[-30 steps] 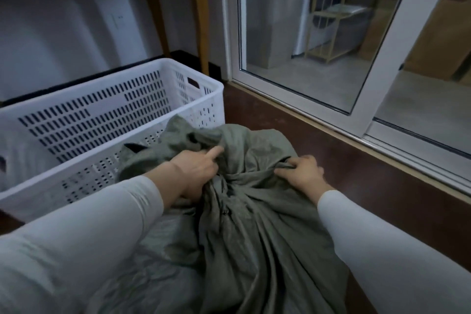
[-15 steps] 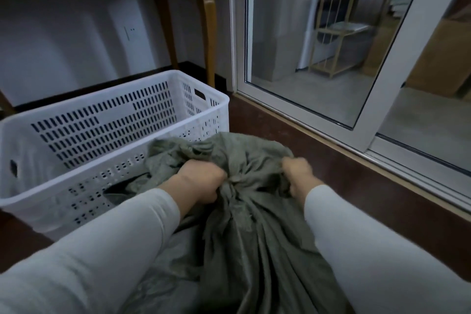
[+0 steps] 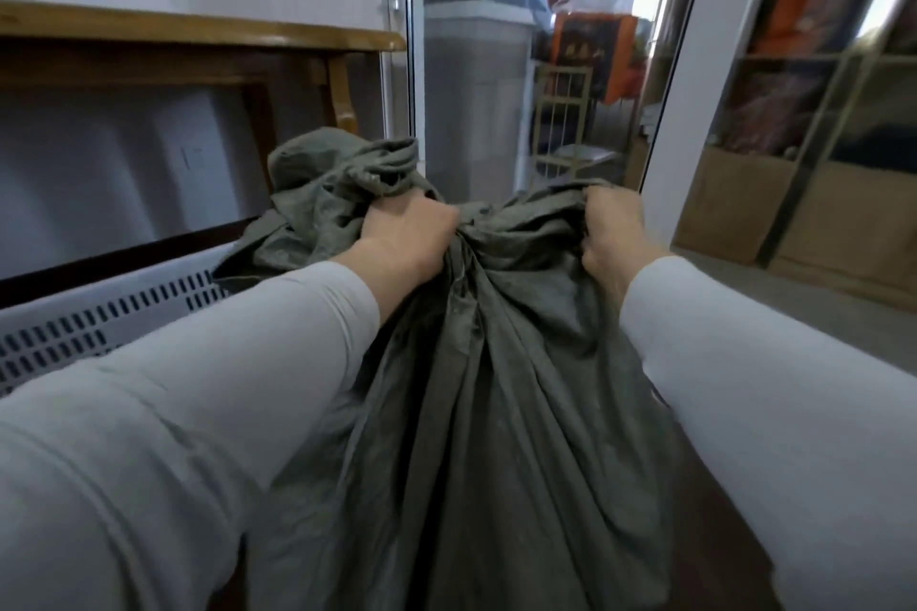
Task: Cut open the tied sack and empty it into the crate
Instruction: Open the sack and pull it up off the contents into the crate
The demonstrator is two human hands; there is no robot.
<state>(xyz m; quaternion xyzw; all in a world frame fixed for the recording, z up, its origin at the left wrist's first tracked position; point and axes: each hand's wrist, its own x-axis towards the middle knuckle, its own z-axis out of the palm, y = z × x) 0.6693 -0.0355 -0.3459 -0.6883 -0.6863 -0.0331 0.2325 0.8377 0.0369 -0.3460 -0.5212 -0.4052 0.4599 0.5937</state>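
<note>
A grey-green cloth sack [image 3: 476, 387] hangs in front of me, gathered at its top. My left hand [image 3: 407, 233] is clenched on the bunched neck of the sack, with loose cloth flopping over to the left above it. My right hand [image 3: 613, 233] grips a fold of the sack on the right side of the neck. Both arms wear white sleeves. The white slotted plastic crate [image 3: 99, 318] stands low at the left, mostly hidden behind my left arm and the sack.
A wooden table [image 3: 198, 35] stands against the white wall above the crate. A glass sliding door with a white frame [image 3: 694, 104] is straight ahead, with shelves and boxes behind it. Dark wooden floor [image 3: 719, 536] shows at the lower right.
Both hands have lifted the sack's neck upward, and my view has tilted up. The crate now sits lower in the frame, and the sack hangs taller.
</note>
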